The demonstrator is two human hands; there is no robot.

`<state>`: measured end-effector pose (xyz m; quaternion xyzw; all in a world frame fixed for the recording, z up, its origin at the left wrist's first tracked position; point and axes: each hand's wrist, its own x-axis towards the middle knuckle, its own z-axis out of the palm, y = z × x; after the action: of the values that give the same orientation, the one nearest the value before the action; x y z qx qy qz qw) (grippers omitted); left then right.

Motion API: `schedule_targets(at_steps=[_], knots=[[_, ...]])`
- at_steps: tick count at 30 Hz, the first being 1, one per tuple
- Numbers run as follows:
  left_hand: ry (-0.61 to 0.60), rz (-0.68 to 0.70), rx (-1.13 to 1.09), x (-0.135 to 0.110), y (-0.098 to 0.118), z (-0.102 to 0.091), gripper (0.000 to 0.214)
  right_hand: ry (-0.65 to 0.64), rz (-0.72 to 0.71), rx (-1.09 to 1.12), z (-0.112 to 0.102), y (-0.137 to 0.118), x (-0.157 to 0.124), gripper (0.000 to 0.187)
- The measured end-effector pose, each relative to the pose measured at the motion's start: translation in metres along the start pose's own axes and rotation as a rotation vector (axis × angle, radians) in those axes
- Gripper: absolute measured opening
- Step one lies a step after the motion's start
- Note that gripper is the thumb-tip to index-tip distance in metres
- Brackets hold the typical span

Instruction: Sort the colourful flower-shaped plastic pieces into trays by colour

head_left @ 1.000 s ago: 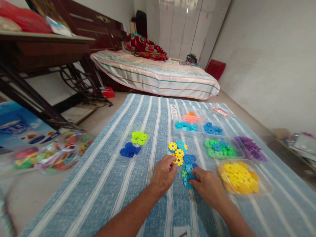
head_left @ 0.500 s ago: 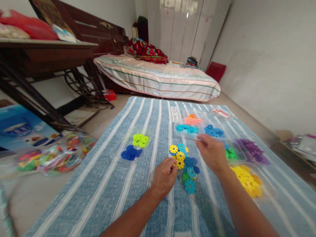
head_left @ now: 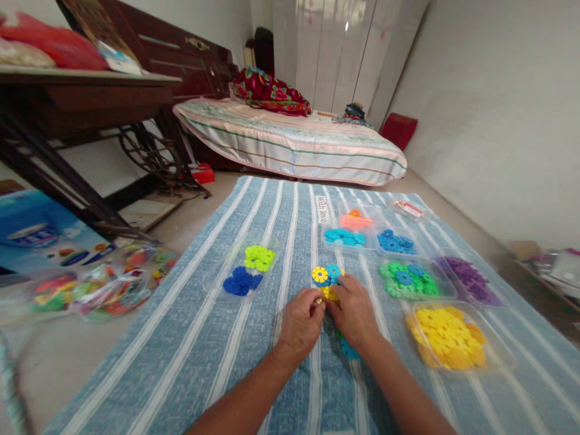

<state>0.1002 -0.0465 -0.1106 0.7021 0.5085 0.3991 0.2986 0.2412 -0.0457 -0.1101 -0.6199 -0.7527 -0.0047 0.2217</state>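
My left hand [head_left: 299, 323] rests on the blue striped cloth [head_left: 254, 362] with its fingers pinched on a yellow flower-shaped disc at the edge of a small pile of yellow and blue discs [head_left: 327, 277]. My right hand [head_left: 355, 314] lies right beside it, fingers curled down over the same pile and touching the discs; what it holds is hidden. Part of a teal disc [head_left: 348, 349] shows under my right wrist.
Clear trays of sorted discs stand around: blue and lime [head_left: 248, 272] at left, teal [head_left: 345, 237], orange [head_left: 356, 220], blue [head_left: 396, 243], green [head_left: 408, 280], purple [head_left: 466, 278], yellow [head_left: 448, 337]. Bags of mixed pieces [head_left: 99, 287] lie on the floor at left. A bed [head_left: 290, 142] is behind.
My right hand came back from the far trays to the pile beside my left hand. Before that it had lifted from the pile toward the teal tray. My left hand stayed put.
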Motion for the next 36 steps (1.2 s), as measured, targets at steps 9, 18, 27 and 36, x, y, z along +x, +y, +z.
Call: schedule_targets(at_steps=[9,18,27,36], knots=[[0.026,-0.022,-0.005,0.001,0.003,-0.003,0.014,0.440,-0.147,0.011,-0.034,0.021,-0.021,0.013],[0.009,-0.007,0.043,0.002,0.006,-0.002,0.014,0.581,0.064,-0.315,-0.099,0.075,-0.049,0.018],[0.017,-0.032,0.004,0.001,0.006,-0.004,0.013,0.063,-0.011,-0.118,-0.018,0.018,0.018,0.026],[0.009,-0.047,0.025,0.001,0.004,-0.002,0.012,0.044,-0.036,-0.142,0.010,0.019,0.035,0.012]])
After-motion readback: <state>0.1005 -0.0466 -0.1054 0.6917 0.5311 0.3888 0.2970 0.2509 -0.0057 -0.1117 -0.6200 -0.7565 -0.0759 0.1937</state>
